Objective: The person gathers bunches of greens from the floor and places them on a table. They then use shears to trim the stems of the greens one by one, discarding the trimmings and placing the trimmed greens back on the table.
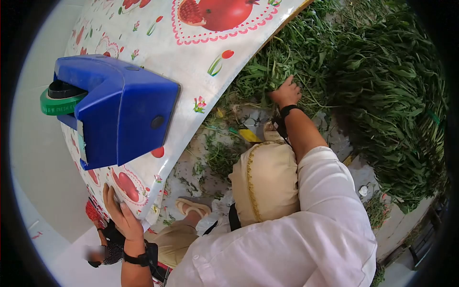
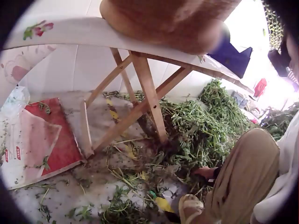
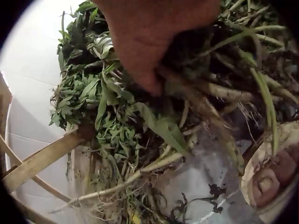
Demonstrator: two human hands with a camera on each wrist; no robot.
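1. At the counter's near edge, left hand (image 1: 123, 213) rests flat-ish on the cloth of the counter (image 1: 158, 52), fingers extended. Grip released, holding nothing.
2. Inboard of that edge, past the left hand: blue tape dispenser (image 1: 126, 103) with a green tape roll (image 1: 60, 103). Neither hand touches it.
3. Off the edge, low over the floor: right hand (image 1: 287, 93) reaches into the heap of leafy greens (image 1: 291, 52). Thumb is down among stems; fingers hidden in the wrist view, so can't tell if the grip has closed on any.
4. Step in hand, my read: picking stems out of the heap. Next move probably calls for taking a few near the root end and drawing them free without dragging the tangle.
5. In the way: bent knee (image 1: 265, 184) beside the reaching arm, crossed wooden legs (image 2: 149, 102) under the counter right against the greens, stalks crossing each other.
6. Floor around: sandal (image 1: 193, 207), yellow strip (image 1: 249, 135), scattered sprigs; red-and-white carton (image 2: 58, 140) beyond the legs.
7. Across from the heap, away from the counter's edge: big pile of long-leaved greens (image 1: 392, 95).
8. Farthest, past the counter's corner: another person (image 1: 113, 249), partly visible.
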